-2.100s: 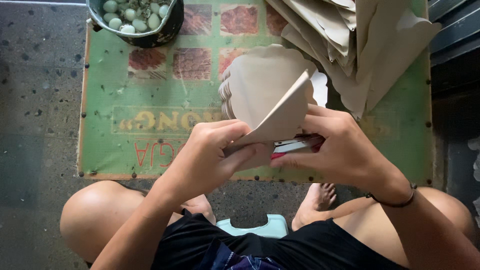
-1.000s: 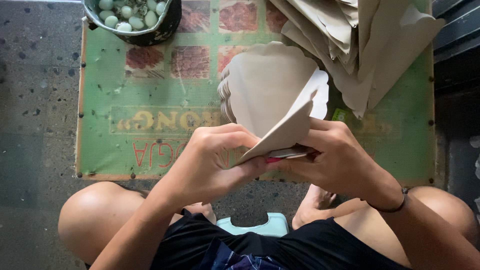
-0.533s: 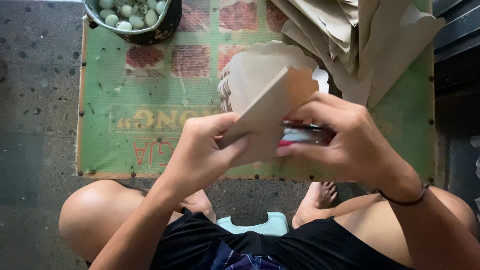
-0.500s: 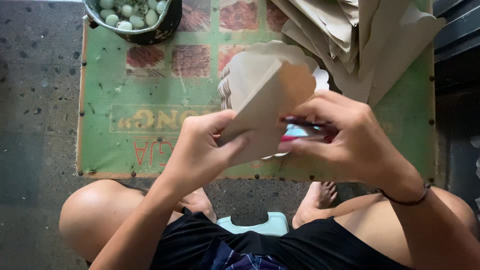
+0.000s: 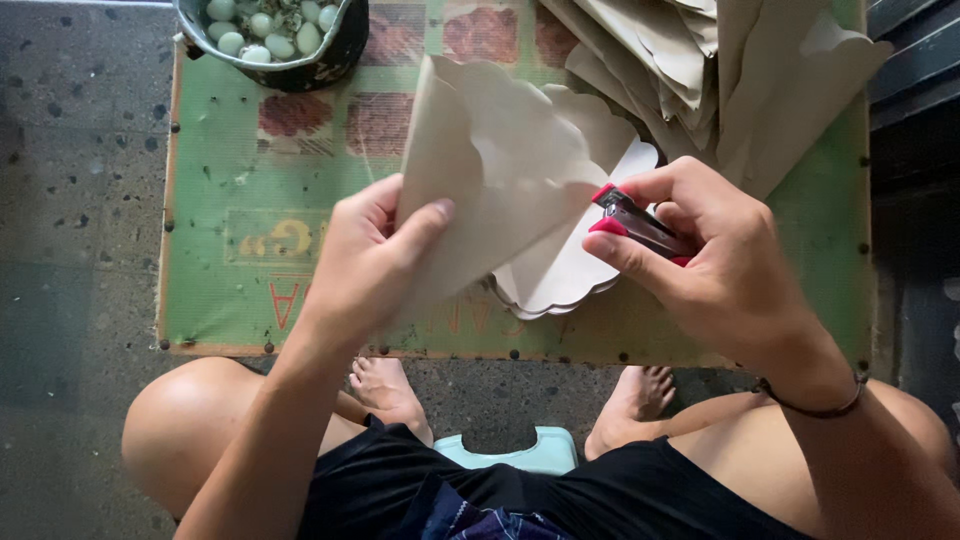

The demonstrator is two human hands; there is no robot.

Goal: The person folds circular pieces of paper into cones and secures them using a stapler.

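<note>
Holding the folded brown paper (image 5: 490,170) up over the desk (image 5: 220,200), your left hand (image 5: 375,255) has it pinched, thumb on the near face, fingers behind. Grip there is narrow and closed on the sheet. Your right hand (image 5: 715,265) is wrapped around a small red stapler (image 5: 640,222), nose pointed at the paper's right edge, right where the fold overlaps. I can't tell whether the stapler's mouth already has the edge in it; it looks just at the paper, touching or nearly so.

This reads as the fastening step: paper shaped into a cone or pouch, seam not yet visibly pinned. What comes next calls for the overlap held flat and tight by your left fingers, the stapler's mouth fully over both layers, then a firm squeeze. Keep your left thumb clear of the nose.

Under your hands lies a stack of scalloped paper pieces (image 5: 560,280). More brown sheets (image 5: 720,70) are heaped at the far right, and a dark bowl (image 5: 330,60) of pale eggs (image 5: 265,25) sits at the far left corner.
</note>
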